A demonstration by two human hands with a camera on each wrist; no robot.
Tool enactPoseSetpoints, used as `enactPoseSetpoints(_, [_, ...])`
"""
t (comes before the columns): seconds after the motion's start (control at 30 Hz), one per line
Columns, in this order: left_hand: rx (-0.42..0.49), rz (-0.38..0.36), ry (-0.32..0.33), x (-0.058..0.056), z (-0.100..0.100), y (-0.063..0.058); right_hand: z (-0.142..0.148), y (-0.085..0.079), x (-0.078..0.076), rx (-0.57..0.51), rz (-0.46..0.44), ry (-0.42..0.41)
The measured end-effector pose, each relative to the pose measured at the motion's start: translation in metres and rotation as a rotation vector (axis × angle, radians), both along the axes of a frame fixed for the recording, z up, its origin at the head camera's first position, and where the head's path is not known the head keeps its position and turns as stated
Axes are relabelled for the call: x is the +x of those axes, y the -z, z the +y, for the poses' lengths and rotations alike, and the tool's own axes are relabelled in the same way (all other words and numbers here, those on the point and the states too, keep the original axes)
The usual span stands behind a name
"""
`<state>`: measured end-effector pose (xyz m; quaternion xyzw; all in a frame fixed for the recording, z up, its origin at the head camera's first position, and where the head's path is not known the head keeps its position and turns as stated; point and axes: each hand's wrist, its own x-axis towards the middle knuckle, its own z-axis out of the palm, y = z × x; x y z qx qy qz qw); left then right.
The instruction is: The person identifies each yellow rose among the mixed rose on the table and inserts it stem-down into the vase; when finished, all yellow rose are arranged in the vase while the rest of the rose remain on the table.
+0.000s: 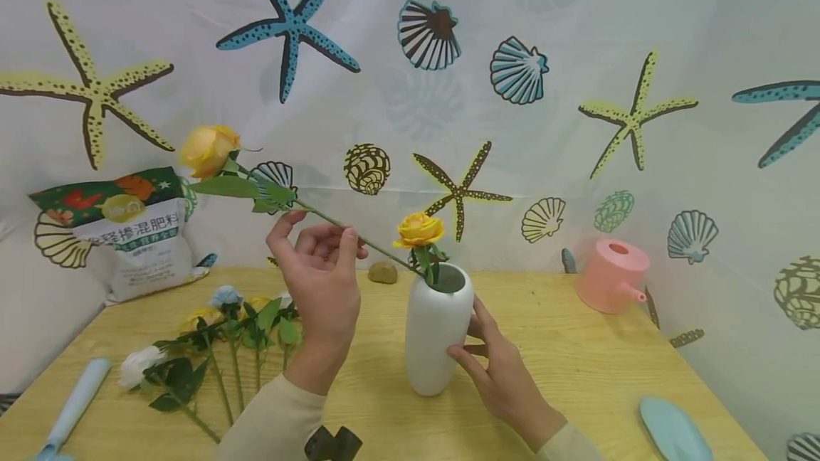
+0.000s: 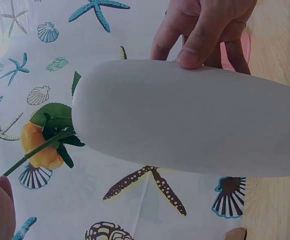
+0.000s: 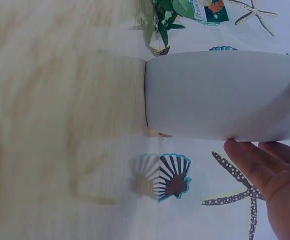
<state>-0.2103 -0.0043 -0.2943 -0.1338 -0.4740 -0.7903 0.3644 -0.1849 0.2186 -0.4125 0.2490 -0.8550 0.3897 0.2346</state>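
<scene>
My left hand (image 1: pixel 323 283) pinches the long green stem of a yellow rose (image 1: pixel 210 151), its bloom up at the left. That stem slants down to the right, its lower end at the mouth of a white vase (image 1: pixel 435 340). A second yellow rose (image 1: pixel 419 230) stands in the vase, its bloom just above the rim. Thumb and fingers of my right hand (image 1: pixel 502 375) hold the vase by its right side. In the right wrist view, the vase (image 3: pixel 220 95) stands with its base on the table.
Several artificial flowers (image 1: pixel 221 326) lie at the left, beside a light-blue handled tool (image 1: pixel 80 400). Behind them stands a fertilizer bag (image 1: pixel 147 247). A brown stone (image 1: pixel 382 272) sits at the back, a pink watering can (image 1: pixel 613 276) back right, and a pale blue oval piece (image 1: pixel 673 429) front right.
</scene>
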Motion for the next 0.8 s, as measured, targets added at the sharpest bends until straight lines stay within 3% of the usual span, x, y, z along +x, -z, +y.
enactPoseSetpoints(0.2, [-0.068, 0.045, 0.026, -0.005, 0.009, 0.006, -0.001, 0.001, 0.000, 0.004, -0.007, -0.005])
enactPoseSetpoints(0.37, [-0.139, 0.026, 0.047, -0.008, 0.017, 0.009, 0.000, 0.001, 0.000, 0.011, -0.002, 0.007])
enactPoseSetpoints(0.67, [-0.302, 0.019, 0.001, -0.008, 0.031, 0.015, 0.000, 0.000, -0.001, 0.022, 0.020, 0.012])
enactPoseSetpoints(0.8, [-0.422, -0.020, -0.057, -0.007, 0.034, 0.019, 0.000, -0.001, 0.000, 0.021, 0.020, 0.011])
